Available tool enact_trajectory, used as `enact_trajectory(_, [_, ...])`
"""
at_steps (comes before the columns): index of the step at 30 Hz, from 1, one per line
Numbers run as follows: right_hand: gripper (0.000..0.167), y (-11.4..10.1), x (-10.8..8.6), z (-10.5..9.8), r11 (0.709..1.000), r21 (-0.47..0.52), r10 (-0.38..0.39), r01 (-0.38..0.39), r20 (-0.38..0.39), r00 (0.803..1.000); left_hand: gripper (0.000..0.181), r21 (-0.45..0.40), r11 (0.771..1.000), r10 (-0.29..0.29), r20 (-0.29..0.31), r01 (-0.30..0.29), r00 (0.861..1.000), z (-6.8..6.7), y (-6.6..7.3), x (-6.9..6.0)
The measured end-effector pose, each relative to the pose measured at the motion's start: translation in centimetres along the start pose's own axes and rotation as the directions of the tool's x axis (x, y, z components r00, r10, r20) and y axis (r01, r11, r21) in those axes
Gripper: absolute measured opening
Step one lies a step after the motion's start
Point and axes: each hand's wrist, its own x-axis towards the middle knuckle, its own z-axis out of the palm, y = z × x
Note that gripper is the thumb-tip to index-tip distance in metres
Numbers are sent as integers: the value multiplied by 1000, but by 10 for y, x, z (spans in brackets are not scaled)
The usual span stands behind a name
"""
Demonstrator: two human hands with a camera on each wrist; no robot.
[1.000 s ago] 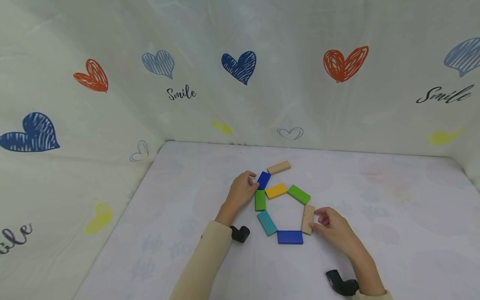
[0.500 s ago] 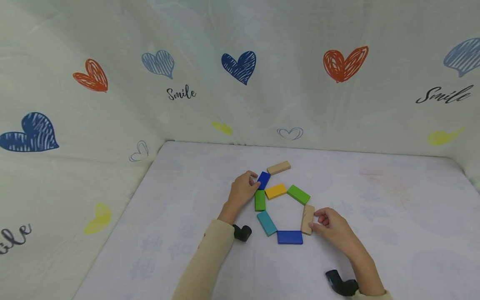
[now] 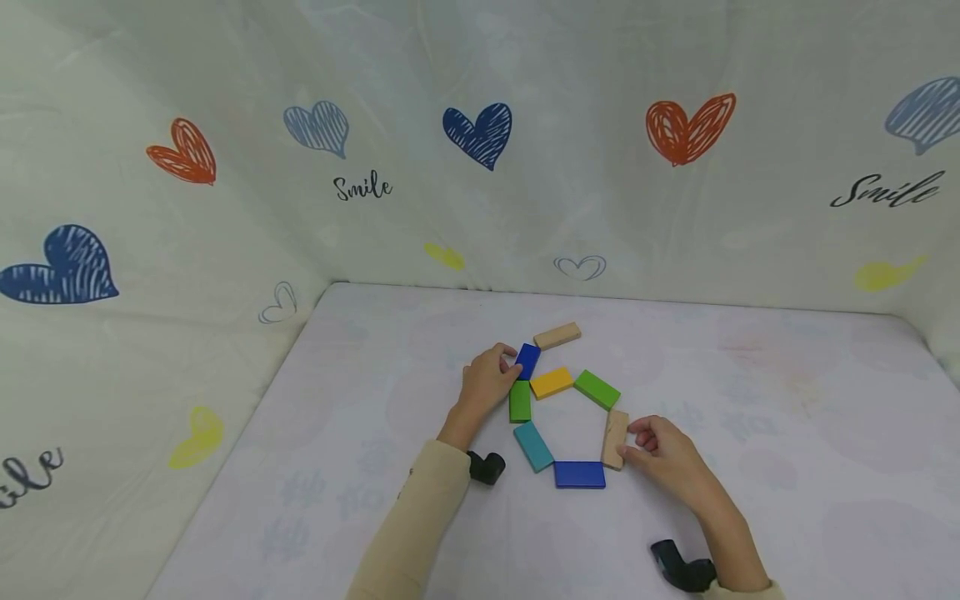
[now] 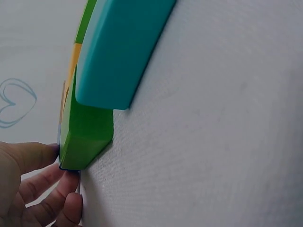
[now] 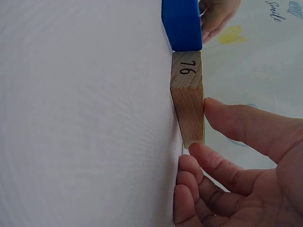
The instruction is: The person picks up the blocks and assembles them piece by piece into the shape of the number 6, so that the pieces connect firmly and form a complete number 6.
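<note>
My left hand (image 3: 486,385) pinches a dark blue wooden block (image 3: 528,362) between thumb and fingers. That block touches a green block (image 3: 520,402) below it; in the left wrist view the green block (image 4: 87,137) largely hides the blue one. At the ring's right side, my right hand (image 3: 667,457) holds a plain wooden block (image 3: 616,439) by thumb and forefinger. Its end, marked 76, faces the right wrist view, where the plain block (image 5: 188,99) abuts a blue block (image 5: 182,26). Yellow (image 3: 552,382), second green (image 3: 597,389), teal (image 3: 533,446) and blue blocks (image 3: 580,475) complete the ring.
Another plain wooden block (image 3: 557,336) lies behind the ring, one corner by the held blue block. Black wrist devices (image 3: 487,468) are worn on both forearms. A pale printed cloth covers the table (image 3: 787,400), and a curtain with hearts (image 3: 480,217) rises at its back edge.
My left hand and forearm have shifted very slightly right, still at the blue block. The right hand and the other blocks look the same.
</note>
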Motion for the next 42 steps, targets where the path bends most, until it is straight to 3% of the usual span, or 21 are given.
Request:
enact_trajectory(16, [40, -1, 2, 0, 1000, 10, 23, -23, 3, 1000, 31, -3, 1000, -9, 14, 9, 1000, -1, 1, 4])
enact_trajectory(31, [40, 2, 2, 1, 1000, 17, 15, -15, 1, 1000, 33, 111, 994, 20, 26, -23, 999, -2, 15, 36])
enact_trajectory(42, [40, 1, 2, 1, 1000, 21, 18, -18, 0, 1000, 29, 70, 997, -41, 94, 34, 995, 1, 26, 51])
